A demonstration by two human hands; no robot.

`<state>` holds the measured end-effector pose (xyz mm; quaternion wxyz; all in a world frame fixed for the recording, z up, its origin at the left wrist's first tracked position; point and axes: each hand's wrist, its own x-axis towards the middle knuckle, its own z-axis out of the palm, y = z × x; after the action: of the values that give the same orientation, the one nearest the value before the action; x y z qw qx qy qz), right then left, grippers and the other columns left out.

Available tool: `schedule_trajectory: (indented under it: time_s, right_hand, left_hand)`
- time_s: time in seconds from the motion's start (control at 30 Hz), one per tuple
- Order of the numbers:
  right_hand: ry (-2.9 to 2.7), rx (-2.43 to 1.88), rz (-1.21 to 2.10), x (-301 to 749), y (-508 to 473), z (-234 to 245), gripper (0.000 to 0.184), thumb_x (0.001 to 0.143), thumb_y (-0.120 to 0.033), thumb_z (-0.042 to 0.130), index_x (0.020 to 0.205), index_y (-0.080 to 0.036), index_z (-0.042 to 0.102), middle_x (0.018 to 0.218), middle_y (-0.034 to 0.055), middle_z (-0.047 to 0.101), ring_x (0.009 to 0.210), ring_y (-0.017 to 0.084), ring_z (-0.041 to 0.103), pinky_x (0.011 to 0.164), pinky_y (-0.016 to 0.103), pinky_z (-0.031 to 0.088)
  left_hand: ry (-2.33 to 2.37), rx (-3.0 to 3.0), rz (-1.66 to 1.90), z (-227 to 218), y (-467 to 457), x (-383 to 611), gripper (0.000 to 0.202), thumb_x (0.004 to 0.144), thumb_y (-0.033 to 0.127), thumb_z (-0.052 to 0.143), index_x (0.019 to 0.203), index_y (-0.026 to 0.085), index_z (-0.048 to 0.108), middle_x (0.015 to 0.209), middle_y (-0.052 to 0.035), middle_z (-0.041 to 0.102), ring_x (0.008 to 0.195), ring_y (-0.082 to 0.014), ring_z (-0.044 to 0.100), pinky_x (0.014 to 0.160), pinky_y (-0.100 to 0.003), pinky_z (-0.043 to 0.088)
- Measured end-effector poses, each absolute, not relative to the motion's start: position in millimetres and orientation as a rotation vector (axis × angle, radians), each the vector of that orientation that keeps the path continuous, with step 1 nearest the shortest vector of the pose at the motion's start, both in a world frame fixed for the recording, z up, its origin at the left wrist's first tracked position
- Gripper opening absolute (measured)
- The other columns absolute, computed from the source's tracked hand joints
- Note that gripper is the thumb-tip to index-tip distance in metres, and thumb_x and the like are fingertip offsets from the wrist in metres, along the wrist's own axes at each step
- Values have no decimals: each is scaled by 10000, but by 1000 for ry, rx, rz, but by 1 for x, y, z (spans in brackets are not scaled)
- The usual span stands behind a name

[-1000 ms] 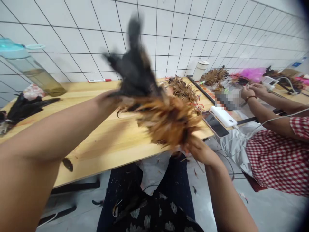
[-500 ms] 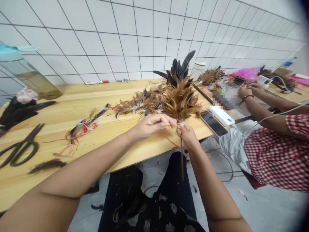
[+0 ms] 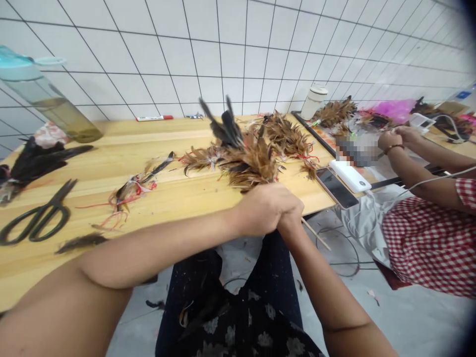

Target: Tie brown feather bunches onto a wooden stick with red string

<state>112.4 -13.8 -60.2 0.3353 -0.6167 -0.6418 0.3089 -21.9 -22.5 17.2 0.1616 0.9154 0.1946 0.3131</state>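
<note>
A feather duster (image 3: pixel 255 161), brown feathers with black ones at its tip, leans to the left just above the table's front edge. My left hand (image 3: pixel 260 209) is closed in a fist at the base of its feathers, back of the hand toward me. Pressed against it from the right, my right hand (image 3: pixel 292 210) is closed too, partly covered by the left. The thin stick (image 3: pixel 316 233) of the duster comes out below my right hand, pointing down to the right. Fingertips of both hands are hidden, and I see no thread between them.
Scissors (image 3: pixel 40 213), loose feathers (image 3: pixel 130 191) with red string and a water bottle (image 3: pixel 55 101) are on the left. Bundled feathers (image 3: pixel 286 134) lie behind the duster. A phone (image 3: pixel 336 188) and white power bank (image 3: pixel 349 176) sit at right, near a co-worker's hands (image 3: pixel 396 139).
The duster has swung from upright to leaning left, its stick now angled right. My left hand, earlier pinching red thread, has closed into a fist against my right hand.
</note>
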Motion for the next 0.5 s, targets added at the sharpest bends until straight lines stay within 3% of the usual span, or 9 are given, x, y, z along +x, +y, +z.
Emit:
schedule_trajectory:
  time_s: [0.1,0.23,0.37,0.5]
  right_hand:
    - [-2105,-1795,340,111,-26,-60,128,866,-162,460,854,-144,586,768,122,622,723,206,566,590,292,272]
    - [-2595,-1546,-88,108,-55,-37,198,859,-110,410,869,-172,598,729,79,636,644,181,556,560,313,210]
    - [-2594,-1440,-89,116,-74,-13,193,830,-98,424,822,-191,593,668,49,617,599,165,526,542,310,180]
    - [-2584,-1440,251,128,-80,-7,167,807,-99,437,790,-195,573,665,38,620,568,153,490,537,291,200]
  left_hand:
    - [605,2707,680,47,14,-30,166,723,78,493,594,172,541,685,-50,602,800,-193,494,711,-305,365]
    - [591,2649,475,71,67,-42,171,722,142,573,554,167,594,621,-2,610,741,-135,520,709,-262,351]
    - [607,2571,141,68,91,-68,99,709,223,633,630,173,664,585,44,616,608,-72,513,634,-198,342]
    - [636,2323,27,54,81,-100,200,749,356,648,737,166,707,694,4,681,648,-99,576,629,-184,386]
